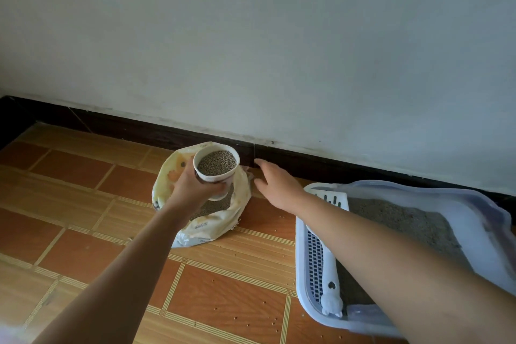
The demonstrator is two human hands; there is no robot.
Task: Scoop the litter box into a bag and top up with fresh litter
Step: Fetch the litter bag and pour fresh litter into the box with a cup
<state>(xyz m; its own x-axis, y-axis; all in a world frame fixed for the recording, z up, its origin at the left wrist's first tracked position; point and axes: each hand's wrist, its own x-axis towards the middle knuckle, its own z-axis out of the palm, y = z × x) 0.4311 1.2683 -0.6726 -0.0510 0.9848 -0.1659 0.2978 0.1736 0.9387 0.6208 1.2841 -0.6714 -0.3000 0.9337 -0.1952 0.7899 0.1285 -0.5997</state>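
Over crinkled bag (212,229), left hand (192,187) holds round cup (218,179); pellets (217,162) gritty

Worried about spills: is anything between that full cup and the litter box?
Only the person's own right hand, whose arm reaches across the litter box toward the bag. The cup, in the left hand, has no other visible obstacle.

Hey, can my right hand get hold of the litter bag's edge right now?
Probably yes. The right hand is open and empty, right beside the rim of the litter bag, with nothing between them.
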